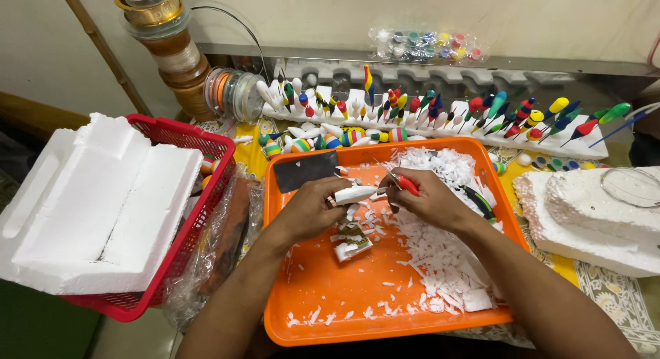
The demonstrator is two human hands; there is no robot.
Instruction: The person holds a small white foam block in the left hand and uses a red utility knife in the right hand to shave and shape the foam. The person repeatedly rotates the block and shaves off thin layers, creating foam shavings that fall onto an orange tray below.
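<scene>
My left hand grips a small white foam piece over the orange tray. My right hand holds a red-handled cutting tool with its tip against the right end of that piece. White foam shavings lie piled across the tray's right half and under both hands. A small printed packet rests on the tray just below my left hand, and a dark rectangular sheet lies in the tray's far left corner.
A red basket at left carries a large white foam block. Several painted fishing floats stand stuck in a foam strip behind the tray. More foam blocks sit at right. Line spools and small paint pots stand at the back.
</scene>
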